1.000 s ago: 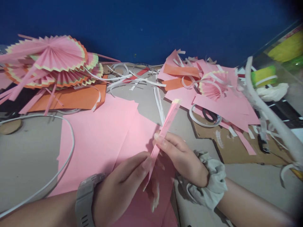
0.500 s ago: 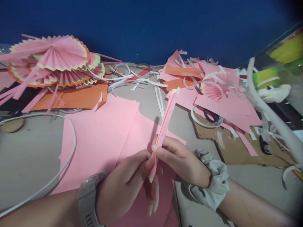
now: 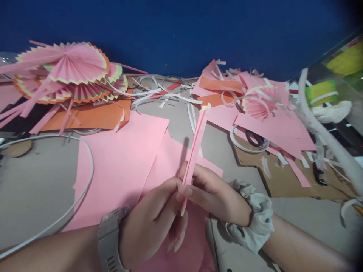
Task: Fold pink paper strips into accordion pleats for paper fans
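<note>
A narrow strip of pleated pink paper [image 3: 197, 141] with pale yellow ends stands tilted between my two hands. My left hand [image 3: 159, 215] pinches it near its lower end, thumb and finger pressed on the folds. Just above, my right hand [image 3: 210, 190] also grips the strip, its thumb tip touching or nearly touching the left thumb. The strip's upper part sticks out free, leaning away to the right. Beneath the hands lie flat pink paper sheets [image 3: 121, 155], partly hidden by my left arm.
Pink pleated rosettes [image 3: 70, 68] with yellow and orange edges are stacked at back left over orange paper [image 3: 93, 115]. Pink scraps [image 3: 272, 128] and cardboard [image 3: 279, 181] lie at right. A white cable [image 3: 92, 170] curves on the left; a pale tube [image 3: 320, 128] crosses the right.
My right thumb has slid down the strip toward my left thumb. The strip has turned slightly, and the whole view has shifted a little.
</note>
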The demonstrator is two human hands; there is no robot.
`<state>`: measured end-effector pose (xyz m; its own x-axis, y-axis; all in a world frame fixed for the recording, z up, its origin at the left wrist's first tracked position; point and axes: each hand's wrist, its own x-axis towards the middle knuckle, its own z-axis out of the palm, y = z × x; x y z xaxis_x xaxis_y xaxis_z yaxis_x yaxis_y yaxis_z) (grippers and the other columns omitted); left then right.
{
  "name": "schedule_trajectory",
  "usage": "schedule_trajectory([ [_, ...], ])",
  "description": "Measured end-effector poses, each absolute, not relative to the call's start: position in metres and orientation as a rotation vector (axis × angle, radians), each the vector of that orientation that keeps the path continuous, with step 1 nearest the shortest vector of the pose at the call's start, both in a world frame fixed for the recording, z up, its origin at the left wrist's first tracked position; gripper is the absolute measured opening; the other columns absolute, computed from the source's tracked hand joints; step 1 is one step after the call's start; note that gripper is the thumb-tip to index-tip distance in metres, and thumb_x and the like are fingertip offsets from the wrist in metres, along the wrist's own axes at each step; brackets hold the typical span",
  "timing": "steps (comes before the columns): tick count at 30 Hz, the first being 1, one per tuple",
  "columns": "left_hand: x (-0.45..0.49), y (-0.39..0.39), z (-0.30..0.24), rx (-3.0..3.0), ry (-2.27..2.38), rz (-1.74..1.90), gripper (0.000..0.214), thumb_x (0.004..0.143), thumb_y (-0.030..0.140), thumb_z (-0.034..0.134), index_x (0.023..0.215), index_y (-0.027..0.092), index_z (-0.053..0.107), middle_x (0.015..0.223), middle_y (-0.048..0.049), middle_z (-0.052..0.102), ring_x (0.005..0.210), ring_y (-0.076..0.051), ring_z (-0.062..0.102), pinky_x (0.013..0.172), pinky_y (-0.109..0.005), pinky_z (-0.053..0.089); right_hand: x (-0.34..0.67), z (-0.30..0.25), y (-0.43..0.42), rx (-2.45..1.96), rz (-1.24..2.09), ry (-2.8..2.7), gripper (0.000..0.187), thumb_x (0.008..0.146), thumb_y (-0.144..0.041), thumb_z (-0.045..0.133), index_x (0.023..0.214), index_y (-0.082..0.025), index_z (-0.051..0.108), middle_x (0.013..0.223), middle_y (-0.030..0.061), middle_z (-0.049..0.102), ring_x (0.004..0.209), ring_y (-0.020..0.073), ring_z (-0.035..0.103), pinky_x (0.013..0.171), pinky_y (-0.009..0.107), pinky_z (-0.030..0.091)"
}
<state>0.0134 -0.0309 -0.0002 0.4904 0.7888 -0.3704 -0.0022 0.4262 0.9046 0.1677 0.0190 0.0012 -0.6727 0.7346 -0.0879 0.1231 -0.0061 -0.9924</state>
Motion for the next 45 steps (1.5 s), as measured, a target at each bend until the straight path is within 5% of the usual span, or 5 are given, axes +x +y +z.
schedule_trajectory([
  [10,0.014,-0.032,-0.002,1.003,0.949,0.619,0.025,0.094,0.035,0.027,0.076,0.022,0.038,0.042,0.0101,0.038,0.031,-0.005,0.03,0.034,-0.015,0.027,0.169,-0.003,0.018,-1.011,1.537,-2.009,0.013,0.084,-0.027,0.052,0.077,-0.018,0.045,0.067,-0.0032,0.049,0.059,0.0088,0.045,0.053,0.019,0.036],
  [17,0.01,-0.031,-0.001,0.889,0.839,0.733,0.031,0.093,0.038,0.027,0.074,0.019,0.043,0.052,0.0058,0.043,0.042,-0.006,0.038,0.048,-0.02,0.035,0.169,-0.006,0.019,-0.923,1.722,-1.739,0.015,0.087,-0.033,0.048,0.084,-0.018,0.05,0.071,-0.0017,0.055,0.062,0.0089,0.051,0.058,0.02,0.04],
  [26,0.015,-0.029,0.006,0.92,0.928,0.638,0.022,0.091,0.034,0.038,0.074,0.021,0.041,0.051,0.0083,0.03,0.043,-0.006,0.026,0.041,-0.017,0.022,0.169,-0.005,0.019,-0.947,1.769,-1.662,0.017,0.087,-0.031,0.049,0.081,-0.016,0.052,0.071,-0.0021,0.051,0.063,0.0087,0.047,0.06,0.02,0.04],
  [37,0.014,-0.034,0.003,1.025,1.02,0.56,0.024,0.092,0.039,0.031,0.082,0.022,0.045,0.062,0.0046,0.036,0.054,-0.009,0.034,0.051,-0.02,0.031,0.166,0.0,0.019,-1.028,1.79,-1.611,0.036,0.09,-0.034,0.042,0.06,-0.016,0.051,0.057,-0.0028,0.051,0.054,0.0078,0.048,0.056,0.02,0.039],
  [45,0.012,-0.038,0.003,1.151,0.993,0.559,0.023,0.092,0.035,0.03,0.081,0.021,0.045,0.065,0.0026,0.041,0.056,-0.011,0.038,0.052,-0.022,0.036,0.17,-0.002,0.019,-1.022,1.801,-1.593,0.034,0.09,-0.04,0.039,0.065,-0.018,0.045,0.057,-0.0027,0.047,0.053,0.0092,0.044,0.052,0.022,0.038],
])
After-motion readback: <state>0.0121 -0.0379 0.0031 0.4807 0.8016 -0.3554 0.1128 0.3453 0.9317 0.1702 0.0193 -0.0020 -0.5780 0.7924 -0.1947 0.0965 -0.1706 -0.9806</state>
